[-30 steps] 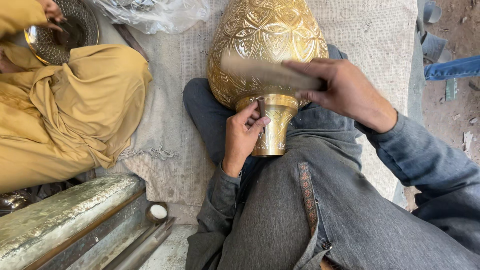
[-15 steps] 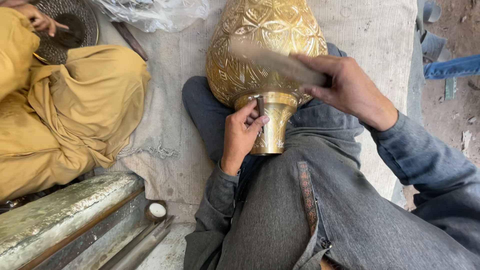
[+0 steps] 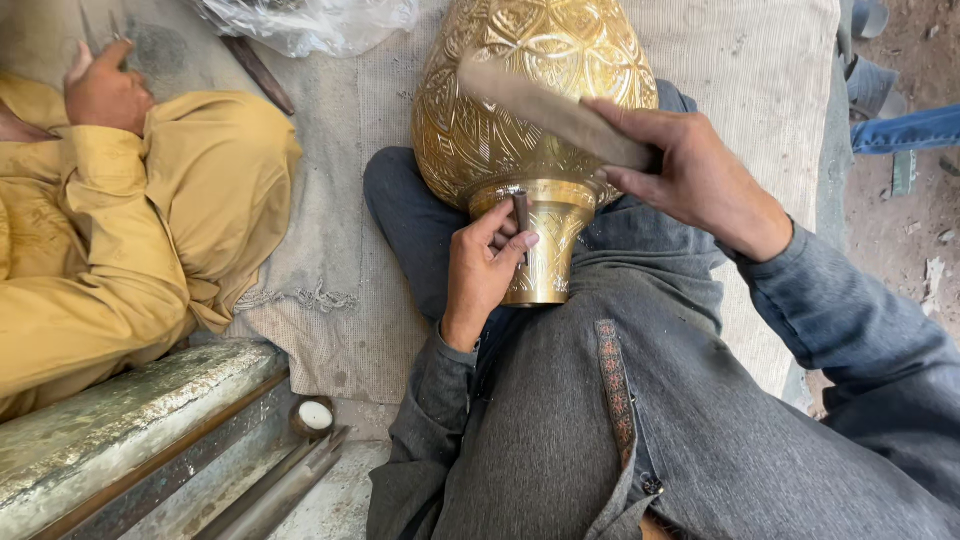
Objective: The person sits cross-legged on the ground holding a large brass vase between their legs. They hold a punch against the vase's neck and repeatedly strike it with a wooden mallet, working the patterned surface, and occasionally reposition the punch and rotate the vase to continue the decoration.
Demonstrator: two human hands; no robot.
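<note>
Wooden striker (image 3: 555, 112) being raised higher over brass vase (image 3: 535, 100), gripped in right hand (image 3: 690, 175); left hand (image 3: 485, 265) closed, pinching chisel (image 3: 521, 215) against vase neck.

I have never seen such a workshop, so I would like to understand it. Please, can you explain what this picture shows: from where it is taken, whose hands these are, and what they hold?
The picture comes from a camera worn on a person's head, looking down at their own lap. The person sits on a pale woven cloth in grey clothes. Across their legs lies a large golden metal vase with engraved patterns, its narrow neck pointing toward them. The left hand holds a small dark metal punch against the vase's neck. The right hand holds a flat worn wooden bar, raised over the vase. At the left sits another person in yellow clothing, whose hand is separate from these two.
</note>
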